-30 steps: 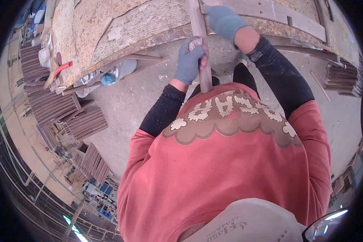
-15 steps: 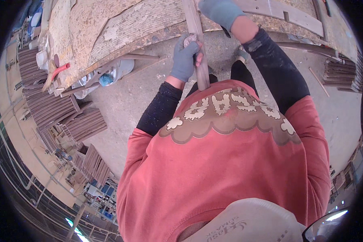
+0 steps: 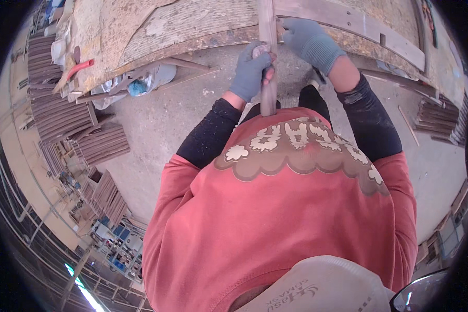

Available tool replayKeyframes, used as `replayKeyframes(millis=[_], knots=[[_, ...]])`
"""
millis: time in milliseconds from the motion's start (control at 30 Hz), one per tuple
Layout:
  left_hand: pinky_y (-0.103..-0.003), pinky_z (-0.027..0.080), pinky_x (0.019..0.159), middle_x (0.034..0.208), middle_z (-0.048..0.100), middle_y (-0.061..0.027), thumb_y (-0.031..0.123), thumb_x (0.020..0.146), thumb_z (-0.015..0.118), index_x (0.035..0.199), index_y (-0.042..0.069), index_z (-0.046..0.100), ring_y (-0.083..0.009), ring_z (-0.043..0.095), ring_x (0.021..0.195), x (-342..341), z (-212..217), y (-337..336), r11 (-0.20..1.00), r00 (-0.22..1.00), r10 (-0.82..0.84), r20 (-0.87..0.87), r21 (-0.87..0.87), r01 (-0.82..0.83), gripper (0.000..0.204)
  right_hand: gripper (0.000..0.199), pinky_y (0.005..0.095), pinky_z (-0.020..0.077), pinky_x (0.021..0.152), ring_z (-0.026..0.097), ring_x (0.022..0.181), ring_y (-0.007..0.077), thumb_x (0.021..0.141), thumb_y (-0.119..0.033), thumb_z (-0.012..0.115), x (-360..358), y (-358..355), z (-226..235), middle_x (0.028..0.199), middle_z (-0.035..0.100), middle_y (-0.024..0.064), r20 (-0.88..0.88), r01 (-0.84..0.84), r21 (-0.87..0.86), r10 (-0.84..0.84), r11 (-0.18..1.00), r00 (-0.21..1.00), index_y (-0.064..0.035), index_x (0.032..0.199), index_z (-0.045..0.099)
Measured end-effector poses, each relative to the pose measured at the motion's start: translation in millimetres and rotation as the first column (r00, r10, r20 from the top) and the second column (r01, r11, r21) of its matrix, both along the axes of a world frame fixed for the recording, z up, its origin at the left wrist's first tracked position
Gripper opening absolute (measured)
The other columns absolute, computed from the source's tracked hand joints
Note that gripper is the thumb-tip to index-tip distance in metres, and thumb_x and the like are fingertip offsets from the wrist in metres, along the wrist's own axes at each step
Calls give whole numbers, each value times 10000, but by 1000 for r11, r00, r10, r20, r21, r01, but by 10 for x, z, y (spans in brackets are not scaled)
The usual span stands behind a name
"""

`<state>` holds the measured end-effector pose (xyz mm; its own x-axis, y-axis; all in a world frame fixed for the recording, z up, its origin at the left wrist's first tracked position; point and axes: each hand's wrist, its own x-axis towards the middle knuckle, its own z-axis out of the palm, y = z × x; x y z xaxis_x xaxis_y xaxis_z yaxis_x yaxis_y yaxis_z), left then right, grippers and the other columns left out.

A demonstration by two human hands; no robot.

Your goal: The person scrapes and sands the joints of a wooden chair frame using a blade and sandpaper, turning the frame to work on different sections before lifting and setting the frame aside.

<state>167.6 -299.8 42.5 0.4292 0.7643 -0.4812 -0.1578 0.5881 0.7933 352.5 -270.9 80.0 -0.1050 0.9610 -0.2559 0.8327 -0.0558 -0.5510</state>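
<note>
My left hand (image 3: 250, 75), in a grey glove with bare fingertips, is closed round a narrow wooden bar (image 3: 268, 99). The bar reaches over the bench edge toward my waist. A roundish, pinkish-brown wad (image 3: 261, 50) shows at the top of that hand, beside the bar; what it is I cannot tell. My right hand (image 3: 313, 46), gloved in grey-blue, is just right of the bar at the bench edge. Its fingers are curled in, close to a flat wooden board with holes (image 3: 348, 22). Whatever they hold, if anything, is hidden.
The worn workbench (image 3: 192, 39) spans the far side. A red tube-like piece (image 3: 80, 67) is at its left end. Below hangs a clear bag with something blue (image 3: 138, 87). Stacks of wooden strips (image 3: 62, 114) stand left, another stack (image 3: 437, 119) right.
My right hand has come down and nearer, from over the bench to beside the bar. The bar and my left hand have shifted slightly rightward in view, the grip unchanged.
</note>
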Motion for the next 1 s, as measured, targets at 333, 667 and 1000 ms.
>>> replayKeyframes(millis=[333, 667, 1000], knots=[[-252, 348, 380, 786, 514, -40, 136, 825, 591, 987, 55, 494, -123, 464, 462, 31, 4, 27, 999, 999, 34, -15, 2, -34, 205, 226, 422, 514, 762, 641, 882, 369, 815, -144, 511, -65, 616, -233, 962, 652, 230, 168, 42, 32, -47, 999, 985, -45, 932, 676], [-248, 333, 373, 729, 482, -32, 134, 822, 595, 958, 62, 487, -122, 457, 456, 23, 34, -23, 998, 998, 63, -2, 9, -63, 188, 329, 383, 502, 768, 619, 823, 337, 837, -73, 497, 462, 45, -172, 978, 591, 198, 63, -137, 132, 130, 982, 990, -52, 1155, 580], [-250, 371, 369, 726, 545, -58, 108, 829, 602, 1101, 27, 474, -126, 497, 457, 15, -63, 0, 998, 997, 68, 28, 4, -68, 312, 321, 441, 491, 811, 599, 966, 398, 810, -21, 473, 484, 430, -344, 1045, 597, 225, 192, -70, 261, 19, 963, 981, -73, 1092, 617]])
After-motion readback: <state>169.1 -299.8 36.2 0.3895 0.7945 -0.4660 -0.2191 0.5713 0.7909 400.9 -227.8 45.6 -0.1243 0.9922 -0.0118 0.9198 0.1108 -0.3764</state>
